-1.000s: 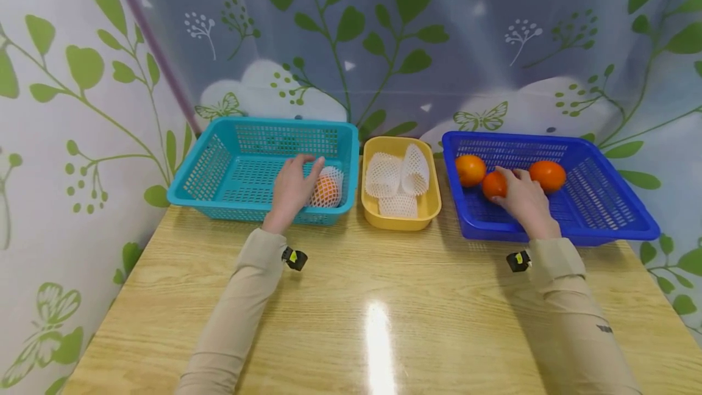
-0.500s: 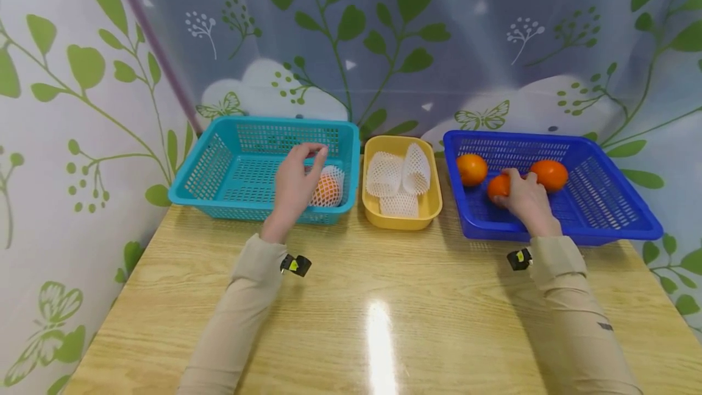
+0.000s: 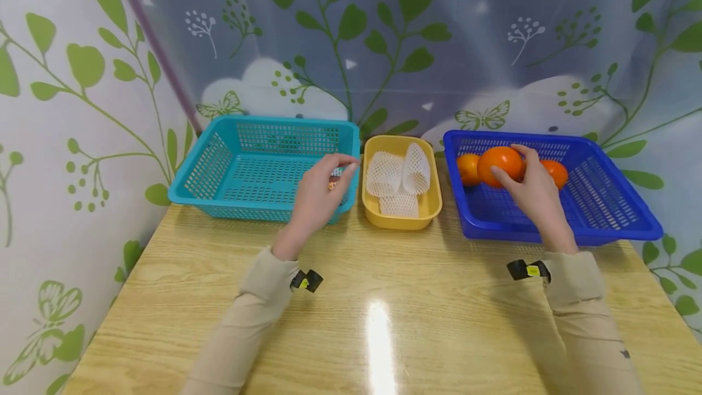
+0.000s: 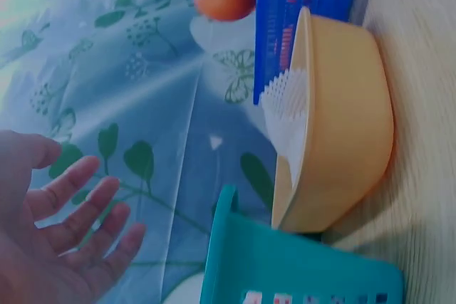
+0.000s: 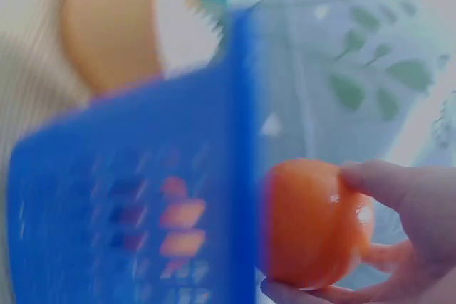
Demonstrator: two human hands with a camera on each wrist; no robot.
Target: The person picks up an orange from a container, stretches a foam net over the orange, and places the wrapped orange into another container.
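My right hand (image 3: 534,191) grips an orange (image 3: 500,166) between thumb and fingers, raised over the blue basket (image 3: 603,200). The right wrist view has this orange (image 5: 313,222) beside the basket's rim. Two more oranges, one at the left (image 3: 468,169) and one partly behind the hand (image 3: 556,174), lie in that basket. My left hand (image 3: 318,197) is over the right end of the teal basket (image 3: 247,185), holding nothing; in the left wrist view its fingers (image 4: 78,211) are spread and relaxed. It mostly hides the orange in a white foam net in the teal basket.
Between the two baskets stands a yellow tub (image 3: 402,222) with several white foam nets (image 3: 415,169) inside. All three containers stand on a wooden table (image 3: 428,309), close to a leaf-patterned curtain (image 3: 384,47) behind.
My right hand has lifted the orange up from the blue basket's bottom. My left hand has moved right, above the netted orange.
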